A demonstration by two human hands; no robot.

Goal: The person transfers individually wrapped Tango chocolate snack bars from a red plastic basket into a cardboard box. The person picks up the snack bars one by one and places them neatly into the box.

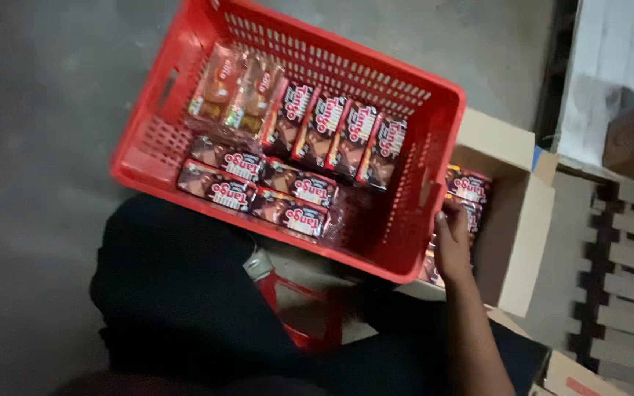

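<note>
Seen from above, a person's right hand [452, 246] reaches down into an open cardboard box [520, 220] that stands on the concrete floor [31, 147] just beside a red plastic crate [434, 95]. Its fingers [450, 214] rest against the dark snack packets [467, 187] stacked inside the box, and they lie close together; whether they actually grip a packet cannot be told, since the crate's wall hides part of the stack. The forearm runs up from the lower edge of the view to the box, passing the crate's near corner.

Inside the crate lie more packets of the same kind [258, 187], dark brown with red and white printing. One row stands on edge along the far wall, and two rows lie flat nearer the person. At the crate's far left corner sit two lighter, orange-brown wrapped packs [232, 88]. About a third of the crate's floor, on the side next to the box, is bare.

The person's dark-clothed legs [177, 293] fill the lower middle of the view, touching the crate's near edge. Between the legs and the crate shows a small red object with a pale top [266, 271], too dim to identify. To the right, wooden pallet slats [625, 249] lie on the floor, well apart from the crate. The left hand is out of view.
</note>
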